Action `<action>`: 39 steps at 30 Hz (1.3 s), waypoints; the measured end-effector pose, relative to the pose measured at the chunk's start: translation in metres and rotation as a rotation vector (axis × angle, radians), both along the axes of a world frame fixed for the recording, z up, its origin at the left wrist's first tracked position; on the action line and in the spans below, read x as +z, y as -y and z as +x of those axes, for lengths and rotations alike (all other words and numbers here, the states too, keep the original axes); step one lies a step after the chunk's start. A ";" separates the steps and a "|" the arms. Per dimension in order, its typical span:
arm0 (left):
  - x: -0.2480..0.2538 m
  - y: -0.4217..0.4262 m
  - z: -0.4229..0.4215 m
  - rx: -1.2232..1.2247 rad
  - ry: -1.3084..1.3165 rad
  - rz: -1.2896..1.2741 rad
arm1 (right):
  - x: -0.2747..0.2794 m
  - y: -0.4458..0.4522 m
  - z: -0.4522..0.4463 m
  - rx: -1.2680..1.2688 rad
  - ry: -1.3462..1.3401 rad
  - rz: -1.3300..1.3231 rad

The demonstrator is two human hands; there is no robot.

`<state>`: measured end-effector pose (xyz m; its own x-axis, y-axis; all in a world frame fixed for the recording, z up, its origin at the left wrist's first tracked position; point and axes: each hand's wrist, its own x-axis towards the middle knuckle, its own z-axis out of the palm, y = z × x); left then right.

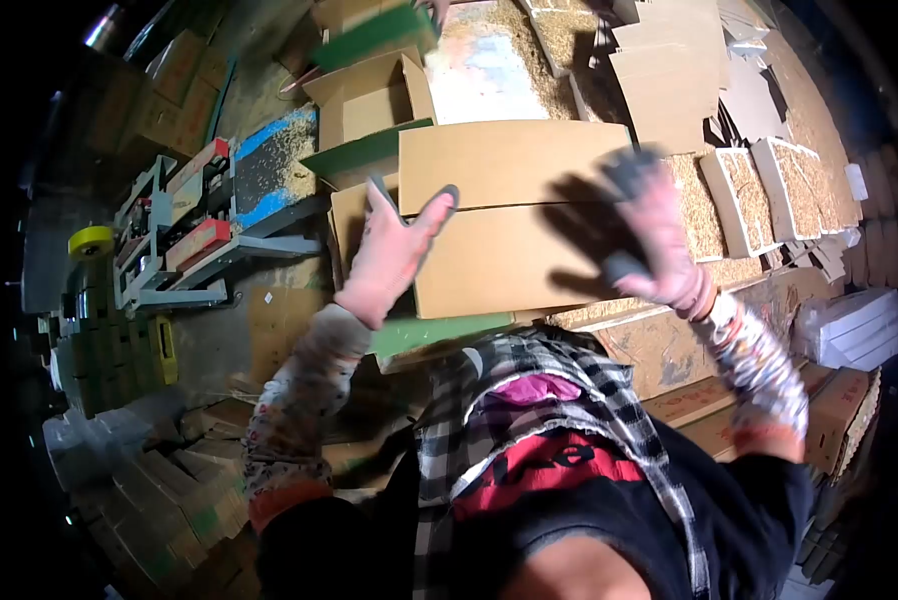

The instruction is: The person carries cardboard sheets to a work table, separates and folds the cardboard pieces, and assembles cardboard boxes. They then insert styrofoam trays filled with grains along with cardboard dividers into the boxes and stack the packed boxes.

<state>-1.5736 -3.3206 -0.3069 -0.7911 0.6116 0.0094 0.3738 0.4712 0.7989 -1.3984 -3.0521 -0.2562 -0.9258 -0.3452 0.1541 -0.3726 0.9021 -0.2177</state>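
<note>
A brown cardboard box (509,260) lies in front of me with its top flaps folded down, meeting at a seam. My left hand (394,245), in a pink glove with dark fingertips, is at the box's left end, thumb and fingers spread. Over the right part of the box is my right hand (654,230), gloved the same way, fingers apart and blurred, casting a shadow on the flaps. Whether it touches the box I cannot tell. Neither hand holds anything. Just beyond the left end stands an open box (369,105) with green flaps.
A taping machine (184,225) with red parts stands at the left. White trays of small tan pieces (737,200) are on the right, below flat cardboard sheets (669,75). Part of another person's hand (435,10) shows at the top. Cardboard boxes (174,500) are stacked lower left.
</note>
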 end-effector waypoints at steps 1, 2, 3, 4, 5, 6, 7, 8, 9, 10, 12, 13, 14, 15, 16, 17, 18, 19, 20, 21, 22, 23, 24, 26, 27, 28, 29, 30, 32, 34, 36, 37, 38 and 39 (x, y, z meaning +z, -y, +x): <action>0.012 -0.001 -0.005 -0.101 0.528 0.224 | -0.015 -0.013 0.001 -0.078 -0.037 -0.129; 0.025 -0.003 -0.010 -0.070 1.053 0.369 | -0.034 -0.022 0.011 -0.168 -0.062 -0.271; 0.035 -0.004 -0.007 -0.209 1.311 0.538 | -0.051 -0.028 0.023 -0.265 -0.086 -0.419; 0.048 -0.008 0.003 -0.154 1.114 0.403 | -0.064 -0.030 0.032 -0.372 -0.120 -0.566; 0.061 -0.019 0.015 -0.117 0.901 0.281 | -0.068 -0.032 0.036 -0.478 -0.170 -0.702; 0.071 -0.015 0.037 -0.117 0.581 0.318 | -0.051 -0.045 0.026 -0.380 -0.042 -1.075; 0.039 -0.002 0.044 -0.163 0.424 0.402 | -0.021 -0.059 0.017 -0.252 0.112 -1.436; 0.008 0.010 0.052 -0.200 0.260 0.481 | 0.004 -0.065 0.015 -0.114 0.291 -1.803; -0.035 0.038 0.044 -0.212 0.248 0.457 | 0.010 -0.065 0.020 0.037 0.488 -2.170; -0.049 0.068 0.025 -0.457 -0.275 -0.021 | -0.008 -0.059 0.016 -0.299 0.469 -1.866; -0.057 0.092 -0.007 -0.409 -0.778 -0.352 | -0.038 -0.034 -0.007 -0.631 0.382 -1.424; -0.057 0.088 -0.020 -0.143 -0.733 -0.191 | -0.044 -0.016 -0.019 -0.667 0.338 -1.318; -0.013 0.056 -0.020 0.037 -0.266 0.253 | -0.048 -0.016 -0.021 -0.579 0.292 -1.280; 0.034 0.023 -0.015 0.226 0.244 0.661 | -0.053 -0.016 -0.021 -0.492 0.243 -1.243; 0.039 0.005 -0.020 0.148 -0.007 0.363 | -0.058 -0.015 -0.022 -0.407 0.192 -1.208; 0.039 -0.007 -0.025 0.060 -0.256 0.067 | -0.069 -0.012 -0.010 -0.287 0.087 -1.376; 0.033 -0.010 -0.031 0.083 -0.237 -0.009 | -0.095 -0.011 0.009 -0.425 -0.024 -1.446; 0.028 -0.013 -0.038 0.103 -0.219 -0.088 | -0.120 -0.014 0.025 -0.546 -0.157 -1.499; 0.023 -0.007 -0.047 0.066 -0.206 -0.005 | -0.131 -0.016 0.040 -0.950 -0.340 -1.351; 0.017 -0.001 -0.053 0.030 -0.192 0.068 | -0.147 -0.016 0.057 -1.340 -0.517 -1.171; 0.019 -0.006 -0.047 0.092 -0.139 0.076 | -0.192 -0.028 0.082 -1.593 -0.533 -0.972; 0.022 -0.011 -0.045 0.158 -0.088 0.077 | -0.236 -0.044 0.103 -1.829 -0.534 -0.762; 0.022 -0.014 -0.046 0.125 -0.193 0.000 | -0.254 -0.050 0.113 -1.721 -0.475 -1.002; 0.022 -0.012 -0.047 0.136 -0.242 -0.092 | -0.276 -0.059 0.114 -1.530 -0.523 -1.400; 0.023 -0.014 -0.048 0.149 -0.274 -0.127 | -0.283 -0.067 0.104 -1.446 -0.648 -1.563; 0.028 -0.009 -0.048 0.133 -0.209 -0.169 | -0.285 -0.073 0.104 -1.442 -0.635 -1.784; 0.029 0.000 -0.046 0.151 -0.211 -0.149 | -0.266 -0.068 0.106 -1.441 -0.608 -2.007; 0.025 0.008 -0.045 0.172 -0.214 -0.118 | -0.241 -0.062 0.106 -1.343 -0.710 -2.128; 0.017 0.017 -0.044 0.232 -0.240 -0.078 | -0.251 -0.066 0.144 -1.254 -0.397 -1.279; 0.014 0.021 -0.044 0.244 -0.190 0.005 | -0.215 -0.054 0.160 -1.206 -0.337 -0.532; 0.012 0.018 -0.047 0.276 0.144 0.373 | -0.192 -0.068 0.167 -1.072 -0.295 -0.952; -0.009 0.033 -0.063 0.032 -0.336 0.195 | -0.144 -0.070 0.161 -0.990 -0.264 -0.863; -0.024 0.039 -0.069 -0.044 -0.154 0.312 | -0.099 -0.072 0.150 -0.946 -0.194 -1.213; -0.074 0.057 -0.102 0.136 0.575 0.716 | -0.078 -0.080 0.138 -0.858 -0.163 -1.278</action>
